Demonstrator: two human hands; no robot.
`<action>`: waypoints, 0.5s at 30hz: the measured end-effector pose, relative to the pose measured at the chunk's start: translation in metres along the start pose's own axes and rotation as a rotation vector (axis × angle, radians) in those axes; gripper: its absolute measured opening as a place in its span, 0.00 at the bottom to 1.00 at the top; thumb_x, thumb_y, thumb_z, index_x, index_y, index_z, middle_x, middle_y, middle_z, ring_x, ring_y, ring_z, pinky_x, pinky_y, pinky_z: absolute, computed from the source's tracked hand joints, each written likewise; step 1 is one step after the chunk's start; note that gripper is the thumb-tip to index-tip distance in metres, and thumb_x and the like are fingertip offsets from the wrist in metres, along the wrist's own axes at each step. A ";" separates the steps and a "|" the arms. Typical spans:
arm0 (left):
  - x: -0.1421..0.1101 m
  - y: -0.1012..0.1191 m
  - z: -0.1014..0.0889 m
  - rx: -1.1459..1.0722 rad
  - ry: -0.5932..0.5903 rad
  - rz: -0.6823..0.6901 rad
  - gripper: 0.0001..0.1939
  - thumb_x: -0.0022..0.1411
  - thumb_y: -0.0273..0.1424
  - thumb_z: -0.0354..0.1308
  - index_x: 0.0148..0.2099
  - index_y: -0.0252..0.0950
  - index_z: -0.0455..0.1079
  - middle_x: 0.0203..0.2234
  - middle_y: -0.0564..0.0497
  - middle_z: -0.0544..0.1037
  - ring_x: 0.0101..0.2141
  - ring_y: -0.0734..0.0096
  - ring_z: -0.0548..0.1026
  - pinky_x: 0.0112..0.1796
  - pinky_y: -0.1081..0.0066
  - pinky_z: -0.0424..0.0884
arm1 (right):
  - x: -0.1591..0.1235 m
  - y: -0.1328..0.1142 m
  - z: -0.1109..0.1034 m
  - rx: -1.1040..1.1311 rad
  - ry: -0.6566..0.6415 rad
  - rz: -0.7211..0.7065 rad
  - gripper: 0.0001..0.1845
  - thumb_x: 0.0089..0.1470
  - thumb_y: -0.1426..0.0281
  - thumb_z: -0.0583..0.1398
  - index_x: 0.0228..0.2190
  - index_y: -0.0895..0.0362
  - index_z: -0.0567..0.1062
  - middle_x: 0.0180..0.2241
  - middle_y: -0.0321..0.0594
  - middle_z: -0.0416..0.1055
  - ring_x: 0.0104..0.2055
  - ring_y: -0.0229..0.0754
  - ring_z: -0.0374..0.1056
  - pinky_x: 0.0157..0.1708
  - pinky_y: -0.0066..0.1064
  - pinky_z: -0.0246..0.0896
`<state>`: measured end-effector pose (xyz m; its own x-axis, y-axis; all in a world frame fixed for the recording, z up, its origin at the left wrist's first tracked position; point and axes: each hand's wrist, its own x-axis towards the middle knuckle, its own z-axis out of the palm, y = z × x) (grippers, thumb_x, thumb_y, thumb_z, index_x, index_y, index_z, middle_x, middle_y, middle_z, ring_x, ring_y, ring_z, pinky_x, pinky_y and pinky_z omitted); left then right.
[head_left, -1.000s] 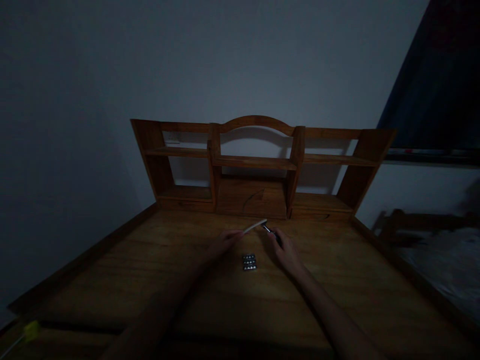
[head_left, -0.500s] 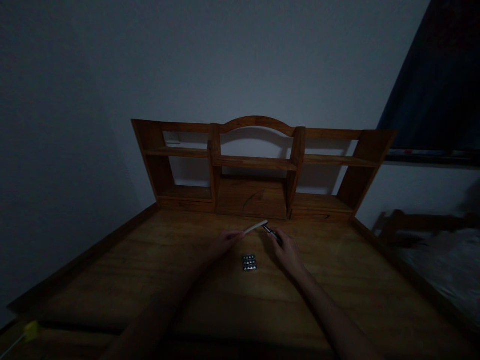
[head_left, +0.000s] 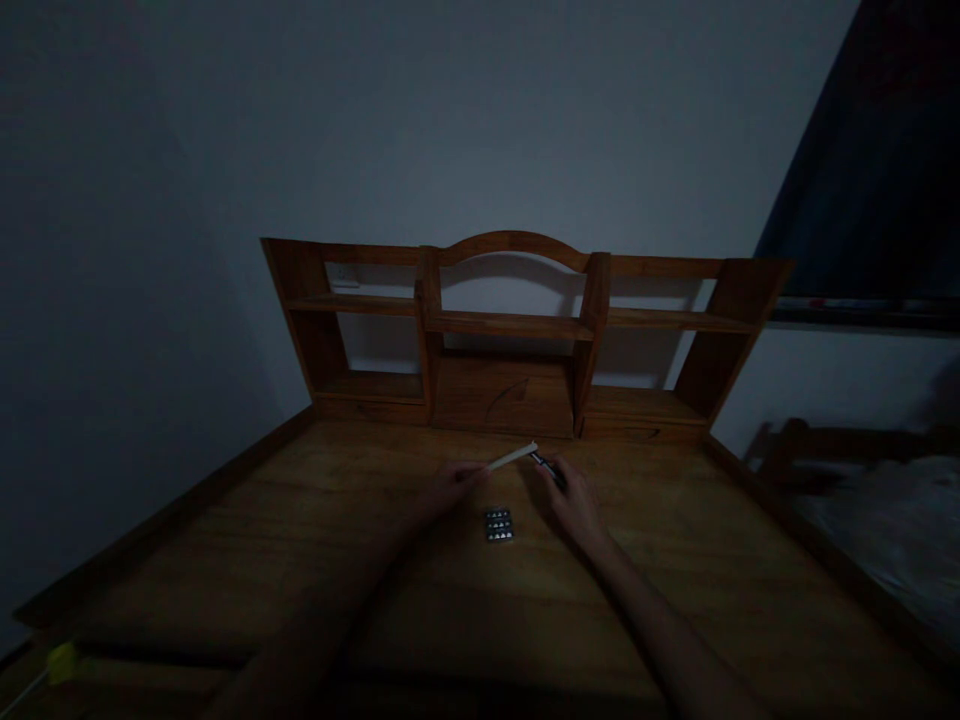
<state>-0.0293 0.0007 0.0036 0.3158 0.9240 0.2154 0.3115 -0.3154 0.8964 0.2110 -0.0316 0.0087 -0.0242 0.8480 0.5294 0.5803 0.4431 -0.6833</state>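
My left hand [head_left: 459, 480] is closed on the near end of a thin pale stick [head_left: 511, 459], which points up and to the right over the desk. Closed round a slim dark tool with a bright metal tip [head_left: 551, 468], my right hand [head_left: 574, 500] is on the stick's far side. The tool's tip meets or nearly meets the far end of the stick, where a small pale bit sticks up. Dim light hides the tool's exact kind. Below and between my hands lies a small dark patterned block [head_left: 499, 525] in three rows with light marks.
The wooden desk [head_left: 420, 600] has raised side edges. A wooden shelf unit [head_left: 510, 326] stands along its back against the wall. A yellow object with a white cord [head_left: 63, 662] is at the front left. Pale bedding or plastic [head_left: 892, 530] lies beyond the right edge.
The tool's tip has shifted slightly towards the stick's far end, where a small pale bit now shows. My left hand has barely moved.
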 end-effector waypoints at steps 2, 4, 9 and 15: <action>0.000 0.000 0.001 0.055 0.004 0.021 0.23 0.57 0.50 0.54 0.46 0.41 0.75 0.42 0.51 0.79 0.44 0.58 0.74 0.48 0.62 0.67 | 0.000 -0.001 -0.001 -0.003 -0.010 0.008 0.16 0.60 0.59 0.51 0.39 0.53 0.73 0.35 0.42 0.76 0.36 0.47 0.71 0.35 0.32 0.61; 0.000 0.001 0.002 0.091 -0.001 0.060 0.22 0.58 0.49 0.52 0.46 0.42 0.76 0.41 0.52 0.80 0.43 0.59 0.74 0.48 0.64 0.67 | 0.000 -0.002 -0.002 -0.013 -0.012 0.010 0.16 0.60 0.59 0.51 0.38 0.53 0.74 0.34 0.42 0.76 0.35 0.46 0.71 0.34 0.32 0.60; -0.001 0.004 0.002 0.178 0.002 0.108 0.22 0.61 0.48 0.49 0.48 0.43 0.74 0.42 0.52 0.79 0.42 0.59 0.75 0.46 0.65 0.68 | 0.000 -0.002 -0.002 -0.015 0.002 0.014 0.15 0.60 0.60 0.51 0.37 0.53 0.74 0.34 0.42 0.76 0.34 0.46 0.71 0.34 0.32 0.60; 0.000 -0.002 -0.005 0.241 0.101 0.080 0.22 0.61 0.48 0.49 0.50 0.45 0.73 0.45 0.52 0.78 0.46 0.59 0.74 0.49 0.65 0.65 | -0.001 -0.001 -0.002 -0.023 -0.008 0.035 0.16 0.60 0.59 0.51 0.38 0.54 0.74 0.33 0.42 0.76 0.33 0.46 0.71 0.33 0.32 0.60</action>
<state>-0.0342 0.0022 0.0035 0.2605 0.9073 0.3301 0.4972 -0.4192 0.7597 0.2124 -0.0332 0.0102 -0.0103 0.8654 0.5009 0.5994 0.4063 -0.6897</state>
